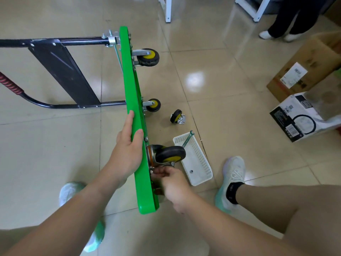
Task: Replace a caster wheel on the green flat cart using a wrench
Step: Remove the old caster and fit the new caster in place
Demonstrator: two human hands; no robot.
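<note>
My right hand (169,180) is low at the mounting plate of the nearest caster wheel (170,154), fingers curled on a small fastener (151,171); blur hides whether it is a nut or a bolt. I'd turn it by fingertip only until it seats square, so the thread doesn't cross. My left hand (129,146) clamps the top edge of the green flat cart (132,80), which stands on its side and must stay steady. The wrench (187,139) leans in the white basket (202,164) just beside, handy for final tightening. Farther out, a loose caster (177,116) lies on the tiles.
</note>
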